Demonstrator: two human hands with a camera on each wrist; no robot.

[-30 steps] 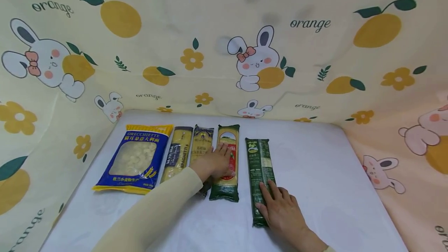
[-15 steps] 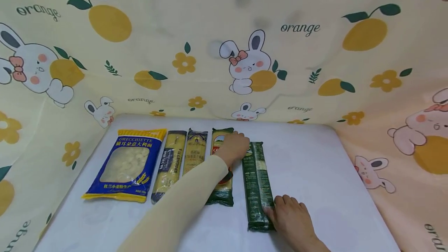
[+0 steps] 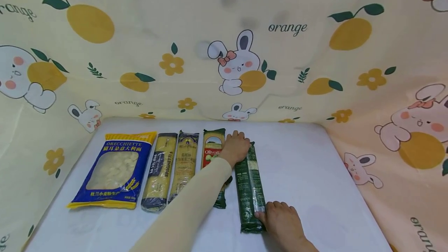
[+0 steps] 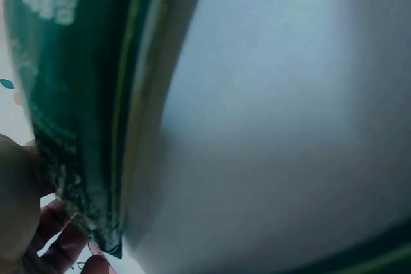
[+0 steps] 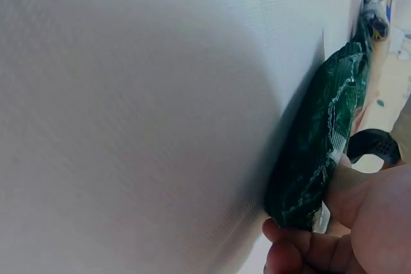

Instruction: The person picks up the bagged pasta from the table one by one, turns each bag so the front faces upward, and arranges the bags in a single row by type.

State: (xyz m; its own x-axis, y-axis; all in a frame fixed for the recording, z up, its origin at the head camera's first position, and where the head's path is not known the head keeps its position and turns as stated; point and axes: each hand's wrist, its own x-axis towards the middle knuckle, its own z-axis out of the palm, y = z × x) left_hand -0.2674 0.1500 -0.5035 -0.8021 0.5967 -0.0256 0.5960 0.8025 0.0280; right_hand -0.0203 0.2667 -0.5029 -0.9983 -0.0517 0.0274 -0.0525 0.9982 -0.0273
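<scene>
A long green pasta packet [image 3: 249,186] lies lengthwise on the white table, at the right end of a row of pasta packs. My left hand [image 3: 237,147] grips its far end, and in the left wrist view the fingers [image 4: 64,242] curl at the packet's tip. At the near right edge my right hand [image 3: 283,221] pinches the packet, thumb on top; the right wrist view shows fingertips [image 5: 289,248] bent around the near end. Just left of it is a red and yellow Olivoila pasta pack [image 3: 213,143], partly hidden by my left sleeve [image 3: 189,209].
Further left lie a gold pasta pack [image 3: 186,158], a spaghetti pack [image 3: 159,174] and a wide blue orecchiette bag [image 3: 113,170]. A cream curtain [image 3: 196,22] printed with rabbits and oranges surrounds the white table [image 3: 297,166] at the back and sides.
My left hand has moved from the Olivoila pack to the green packet's far end. My right hand has shifted from flat on top to pinching the packet's right edge. The head view has turned rightward.
</scene>
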